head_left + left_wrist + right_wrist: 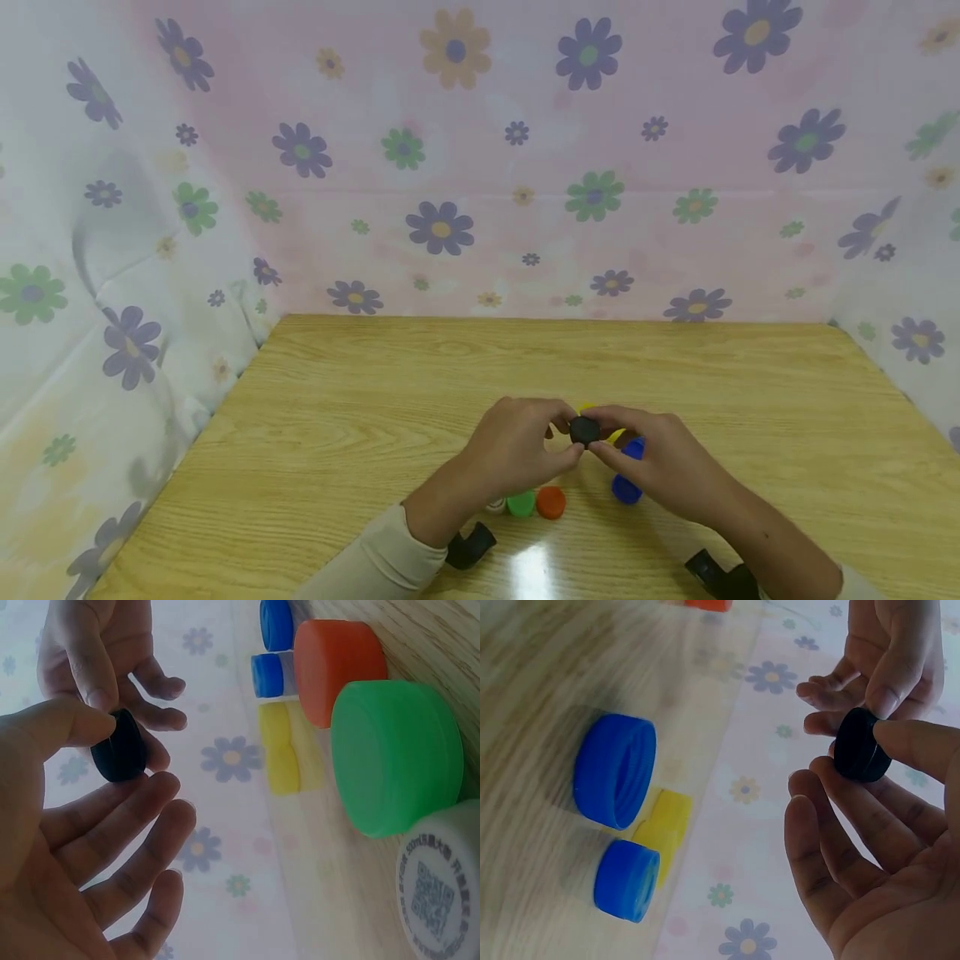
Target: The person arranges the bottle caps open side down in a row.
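Both hands meet above the table around a black bottle cap (585,430). My left hand (517,442) pinches one side of it between thumb and fingers. From the other side my right hand (660,458) pinches the same black cap, as the right wrist view also shows. A line runs around the black cap's side (861,746); I cannot tell whether it is one piece or two. Below the hands, two blue caps (615,771) lie on the wood, with yellow caps (279,750) behind them, partly hidden by the right hand in the head view.
An orange-red cap (551,502), a green cap (521,503) and a white cap with a printed code (435,907) stand in a row near the left forearm. Flowered cloth (480,167) rises behind the wooden table (360,375). Black wrist devices (471,547) sit by both forearms.
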Motion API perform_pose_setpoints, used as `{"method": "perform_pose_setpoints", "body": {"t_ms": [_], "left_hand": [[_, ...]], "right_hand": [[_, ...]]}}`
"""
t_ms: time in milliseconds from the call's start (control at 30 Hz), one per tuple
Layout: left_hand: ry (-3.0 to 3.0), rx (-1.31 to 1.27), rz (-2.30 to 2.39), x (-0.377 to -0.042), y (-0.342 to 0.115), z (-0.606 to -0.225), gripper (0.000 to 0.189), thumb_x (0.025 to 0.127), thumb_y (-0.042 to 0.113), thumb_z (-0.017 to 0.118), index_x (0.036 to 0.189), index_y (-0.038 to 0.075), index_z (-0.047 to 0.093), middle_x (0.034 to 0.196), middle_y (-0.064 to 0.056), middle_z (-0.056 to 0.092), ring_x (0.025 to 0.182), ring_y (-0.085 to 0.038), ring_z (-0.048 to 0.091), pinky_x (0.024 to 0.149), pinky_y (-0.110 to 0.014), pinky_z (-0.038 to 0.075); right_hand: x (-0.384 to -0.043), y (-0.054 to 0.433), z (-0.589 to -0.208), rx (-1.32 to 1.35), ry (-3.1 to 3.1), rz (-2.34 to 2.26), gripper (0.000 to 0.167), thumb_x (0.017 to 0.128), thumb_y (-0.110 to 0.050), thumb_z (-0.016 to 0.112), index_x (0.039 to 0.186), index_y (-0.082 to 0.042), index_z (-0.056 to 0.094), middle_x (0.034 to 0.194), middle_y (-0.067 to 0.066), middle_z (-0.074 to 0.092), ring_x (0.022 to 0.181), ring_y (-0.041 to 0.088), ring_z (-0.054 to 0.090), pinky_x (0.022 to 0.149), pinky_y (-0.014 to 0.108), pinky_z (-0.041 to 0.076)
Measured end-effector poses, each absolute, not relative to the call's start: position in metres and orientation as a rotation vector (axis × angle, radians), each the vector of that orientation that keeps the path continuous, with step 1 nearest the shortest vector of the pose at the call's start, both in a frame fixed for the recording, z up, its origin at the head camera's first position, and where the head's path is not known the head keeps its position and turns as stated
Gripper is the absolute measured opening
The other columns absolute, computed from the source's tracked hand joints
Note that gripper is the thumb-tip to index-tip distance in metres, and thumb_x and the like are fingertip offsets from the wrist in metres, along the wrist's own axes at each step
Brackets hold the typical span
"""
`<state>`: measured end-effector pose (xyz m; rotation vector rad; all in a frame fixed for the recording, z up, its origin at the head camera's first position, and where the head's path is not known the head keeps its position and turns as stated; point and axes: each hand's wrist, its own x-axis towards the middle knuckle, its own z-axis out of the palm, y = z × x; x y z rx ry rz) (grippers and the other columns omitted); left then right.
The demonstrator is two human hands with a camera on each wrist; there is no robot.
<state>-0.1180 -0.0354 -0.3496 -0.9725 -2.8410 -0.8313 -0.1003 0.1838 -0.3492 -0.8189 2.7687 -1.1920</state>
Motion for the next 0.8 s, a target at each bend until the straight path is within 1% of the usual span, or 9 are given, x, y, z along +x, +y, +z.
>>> {"method": "perform_pose_setpoints", "body": {"t_ms": [67, 200, 267, 300, 433, 533, 667, 700, 800], "left_hand": [[-2.845, -0.991, -0.826, -0.117, -0.034, -0.35, 0.025, 0.092, 0.037, 0.071, 0.112, 0.021, 0.072, 0.1, 0.01, 0.075, 0.084, -0.002, 0.067, 0.077, -0.021, 0.047], [-2.85, -1.035, -0.821, -0.116, -0.03, -0.349, 0.027, 0.091, 0.037, 0.072, 0.112, 0.019, 0.073, 0.1, 0.008, 0.076, 0.085, -0.003, 0.067, 0.07, -0.013, 0.046], [-2.853, -1.058, -0.81, -0.115, -0.029, -0.349, 0.027, 0.091, 0.037, 0.073, 0.111, 0.018, 0.074, 0.099, 0.007, 0.076, 0.084, -0.003, 0.067, 0.065, -0.01, 0.045], [-2.855, -1.07, -0.794, -0.114, -0.029, -0.349, 0.027, 0.091, 0.037, 0.073, 0.11, 0.018, 0.074, 0.098, 0.007, 0.076, 0.083, -0.002, 0.067, 0.065, -0.01, 0.045], [-2.864, -1.114, -0.736, -0.112, -0.027, -0.351, 0.027, 0.091, 0.039, 0.073, 0.109, 0.019, 0.075, 0.097, 0.009, 0.076, 0.079, 0.001, 0.066, 0.068, -0.011, 0.046], [-2.881, -1.127, -0.688, -0.11, -0.026, -0.352, 0.027, 0.091, 0.04, 0.073, 0.108, 0.02, 0.074, 0.096, 0.011, 0.075, 0.076, 0.004, 0.064, 0.071, -0.013, 0.047], [-2.9, -1.131, -0.653, -0.109, -0.026, -0.353, 0.026, 0.09, 0.04, 0.073, 0.106, 0.02, 0.074, 0.095, 0.012, 0.075, 0.076, 0.004, 0.063, 0.071, -0.014, 0.047], [-2.906, -1.13, -0.649, -0.109, -0.026, -0.353, 0.026, 0.09, 0.04, 0.073, 0.106, 0.02, 0.074, 0.094, 0.012, 0.075, 0.077, 0.004, 0.063, 0.072, -0.015, 0.047], [-2.928, -1.138, -0.592, -0.108, -0.026, -0.352, 0.024, 0.089, 0.041, 0.074, 0.105, 0.022, 0.075, 0.093, 0.014, 0.075, 0.076, 0.005, 0.063, 0.078, -0.021, 0.049]], "right_hand": [[-0.098, 0.186, -0.35, -0.808, 2.752, -1.203, 0.035, 0.097, -0.027, 0.066, 0.128, -0.009, 0.065, 0.115, 0.006, 0.073, 0.085, 0.005, 0.069, 0.069, 0.024, 0.057], [-0.092, 0.19, -0.354, -0.794, 2.784, -1.207, 0.032, 0.096, -0.024, 0.068, 0.126, -0.011, 0.066, 0.111, 0.002, 0.074, 0.084, 0.003, 0.067, 0.07, 0.024, 0.056], [-0.089, 0.191, -0.357, -0.804, 2.797, -1.207, 0.031, 0.096, -0.024, 0.069, 0.125, -0.012, 0.067, 0.111, 0.0, 0.074, 0.084, 0.003, 0.067, 0.07, 0.025, 0.056], [-0.088, 0.192, -0.359, -0.82, 2.803, -1.202, 0.031, 0.096, -0.024, 0.068, 0.125, -0.013, 0.067, 0.112, 0.0, 0.075, 0.085, 0.004, 0.067, 0.07, 0.025, 0.056], [-0.082, 0.194, -0.365, -0.881, 2.793, -1.226, 0.032, 0.096, -0.023, 0.069, 0.125, -0.012, 0.067, 0.114, 0.001, 0.075, 0.086, 0.005, 0.068, 0.066, 0.025, 0.056], [-0.079, 0.195, -0.37, -0.948, 2.819, -1.244, 0.032, 0.093, -0.018, 0.072, 0.124, -0.011, 0.067, 0.112, 0.001, 0.075, 0.085, 0.002, 0.066, 0.065, 0.024, 0.056], [-0.078, 0.194, -0.374, -1.022, 2.867, -1.242, 0.033, 0.089, -0.012, 0.075, 0.121, -0.014, 0.068, 0.111, -0.004, 0.075, 0.084, 0.0, 0.065, 0.068, 0.025, 0.056], [-0.078, 0.194, -0.374, -1.025, 2.864, -1.238, 0.033, 0.089, -0.013, 0.075, 0.121, -0.015, 0.068, 0.111, -0.005, 0.074, 0.085, 0.0, 0.064, 0.069, 0.025, 0.056], [-0.079, 0.193, -0.374, -0.997, 2.832, -1.214, 0.03, 0.091, -0.018, 0.074, 0.12, -0.019, 0.068, 0.111, -0.008, 0.073, 0.085, -0.001, 0.063, 0.069, 0.026, 0.056]]}}
